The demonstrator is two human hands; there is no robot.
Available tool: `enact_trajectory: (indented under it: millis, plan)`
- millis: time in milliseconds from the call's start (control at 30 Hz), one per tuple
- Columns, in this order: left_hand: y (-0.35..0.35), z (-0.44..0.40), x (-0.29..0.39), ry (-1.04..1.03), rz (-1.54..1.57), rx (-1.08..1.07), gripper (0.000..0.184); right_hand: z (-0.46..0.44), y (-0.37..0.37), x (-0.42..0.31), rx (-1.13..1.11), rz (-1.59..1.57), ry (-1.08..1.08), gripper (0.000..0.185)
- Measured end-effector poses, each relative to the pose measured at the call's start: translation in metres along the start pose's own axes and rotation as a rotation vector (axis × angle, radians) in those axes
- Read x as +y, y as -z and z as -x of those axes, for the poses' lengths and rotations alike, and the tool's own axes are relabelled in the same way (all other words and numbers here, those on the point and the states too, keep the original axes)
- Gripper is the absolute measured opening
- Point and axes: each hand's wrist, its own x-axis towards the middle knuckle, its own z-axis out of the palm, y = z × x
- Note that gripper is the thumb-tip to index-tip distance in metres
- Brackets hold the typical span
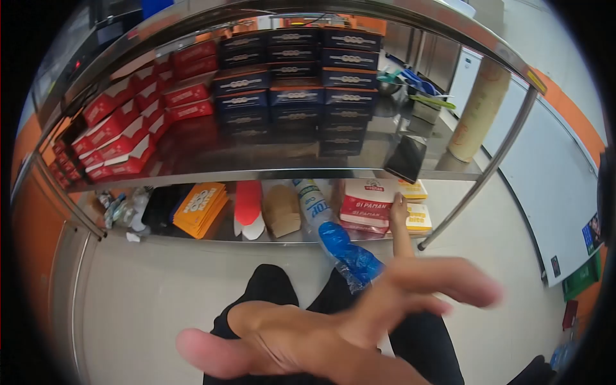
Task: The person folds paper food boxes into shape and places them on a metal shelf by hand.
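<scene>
Large and partly blurred in the foreground, my left hand (321, 333) has its fingers spread, the thumb pointing left and the other fingers to the right. It holds nothing. Farther off, my right hand (399, 215) reaches to the lower shelf, its fingers together at the right edge of a red and white box (366, 208). Yellow and white boxes (418, 217) lie just right of that hand. Left of the red and white box is a clear plastic sleeve with a blue part (340, 240), hanging over the shelf's front edge.
The upper metal shelf (256, 144) bears red boxes (119, 131), dark blue boxes (295, 70), a dark phone-like object (406, 158) and a pale roll (480, 115). Below are orange packets (200, 208) and brown paper (281, 212). A metal leg (478, 173) stands at right.
</scene>
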Motion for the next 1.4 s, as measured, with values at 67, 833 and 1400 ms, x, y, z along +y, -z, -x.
enact_trajectory:
  millis: [67, 833, 1400]
  plan:
    - [-0.008, -0.009, 0.001, 0.048, 0.084, -0.072, 0.092, 0.005, -0.002, 0.005, 0.042, 0.228, -0.063, 0.051]
    - [-0.016, -0.014, -0.047, 0.363, 0.389, -0.215, 0.089, 0.264, 0.307, 0.11, 0.285, 0.551, -0.254, 0.027]
    - [0.053, 0.301, -0.242, 1.142, -0.408, 0.975, 0.018, 0.268, 0.295, 0.124, 0.315, 0.761, 0.026, 0.011]
